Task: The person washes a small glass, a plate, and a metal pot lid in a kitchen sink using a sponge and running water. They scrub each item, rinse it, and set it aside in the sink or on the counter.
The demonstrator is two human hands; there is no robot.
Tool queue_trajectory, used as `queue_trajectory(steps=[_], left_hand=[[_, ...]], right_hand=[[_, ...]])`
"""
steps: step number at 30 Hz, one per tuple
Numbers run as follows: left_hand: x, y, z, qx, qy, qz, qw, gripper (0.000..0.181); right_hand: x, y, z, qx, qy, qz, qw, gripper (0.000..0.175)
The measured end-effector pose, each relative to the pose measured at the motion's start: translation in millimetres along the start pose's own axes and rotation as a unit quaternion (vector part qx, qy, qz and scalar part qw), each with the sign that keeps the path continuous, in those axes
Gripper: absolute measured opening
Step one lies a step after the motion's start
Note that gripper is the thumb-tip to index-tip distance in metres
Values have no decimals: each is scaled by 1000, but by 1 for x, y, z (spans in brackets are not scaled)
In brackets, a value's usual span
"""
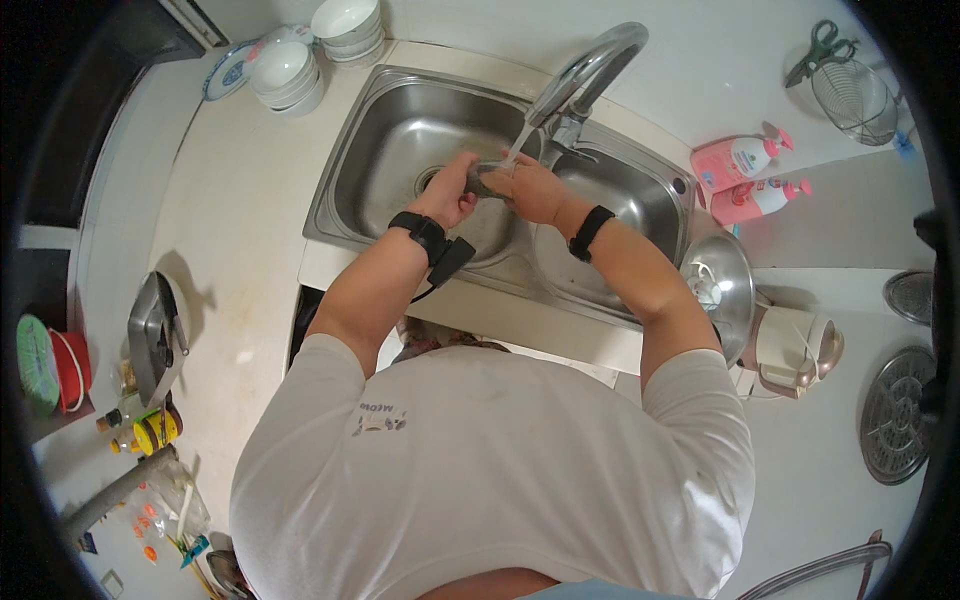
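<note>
Over the double-bowl stainless steel sink, my left hand grips one end of a small grey object. Fingers of my right hand are around its other end. What the object is I cannot tell, since both hands cover much of it. Water runs down from the chrome faucet onto the object and the fingers of my right hand. Both hands are above the left bowl's right side, close to the divider. A drain lies beneath, partly hidden by my left hand.
Stacked white bowls and plates stand on the counter at the back left. Two pink pump bottles are right of the sink, near a metal basin and an electric kettle. A cleaver is at the far left.
</note>
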State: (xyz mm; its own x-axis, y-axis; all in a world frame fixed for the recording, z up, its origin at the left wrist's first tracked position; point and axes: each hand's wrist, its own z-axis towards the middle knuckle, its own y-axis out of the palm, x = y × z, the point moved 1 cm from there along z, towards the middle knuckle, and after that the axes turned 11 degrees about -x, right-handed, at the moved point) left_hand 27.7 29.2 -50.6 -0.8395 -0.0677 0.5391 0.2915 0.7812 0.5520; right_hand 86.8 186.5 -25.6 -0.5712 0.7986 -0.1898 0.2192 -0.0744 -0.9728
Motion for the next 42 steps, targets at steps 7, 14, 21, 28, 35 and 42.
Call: queue_trajectory(steps=[7, 14, 21, 28, 35, 42], left_hand=[[-24, 21, 6, -98, 39, 41, 994, 31], [-43, 56, 19, -187, 29, 18, 982, 43], [-43, 49, 21, -137, 166, -10, 976, 42], [-22, -11, -5, -21, 2, -2, 1000, 22], [0, -33, -16, -54, 206, -175, 961, 25], [9, -37, -30, -19, 246, -239, 939, 30]], right_hand=[[14, -9, -36, 72, 77, 349, 931, 36], [69, -30, -80, 16, 197, 302, 932, 30], [27, -18, -51, 74, 154, 543, 822, 33], [-8, 11, -11, 33, -82, 52, 995, 44], [-48, 30, 50, 68, 89, 386, 916, 52], [-65, 35, 70, 83, 27, -50, 995, 54]])
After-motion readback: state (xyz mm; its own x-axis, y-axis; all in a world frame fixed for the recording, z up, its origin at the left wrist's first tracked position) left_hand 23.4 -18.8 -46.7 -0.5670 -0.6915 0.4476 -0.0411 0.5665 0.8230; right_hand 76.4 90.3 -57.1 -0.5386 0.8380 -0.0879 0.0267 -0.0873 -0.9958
